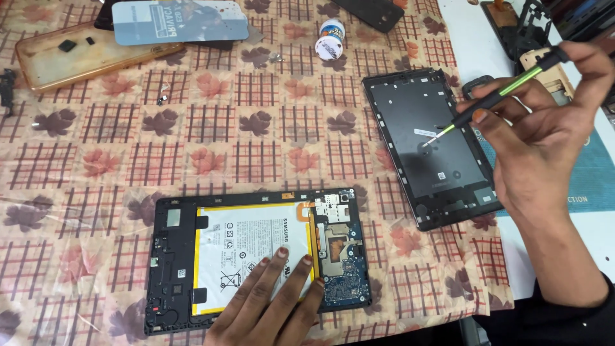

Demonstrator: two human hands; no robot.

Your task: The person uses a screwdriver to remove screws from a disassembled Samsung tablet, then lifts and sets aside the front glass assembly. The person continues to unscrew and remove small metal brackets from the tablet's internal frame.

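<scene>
An opened tablet [173,256] lies near the front edge, its white battery and blue circuit board exposed. My left hand [269,307] rests flat on the battery with fingers spread, holding nothing. My right hand [544,134] grips a green and black screwdriver [500,96] by its shaft. The tool's tip touches the inside of a black tablet back cover [429,122] lying to the right.
A clear tray [77,57] with small parts sits at the back left, next to a blue film sheet [179,22]. A small white bottle [330,40] lies at the back centre. More black frames and parts [532,32] crowd the back right.
</scene>
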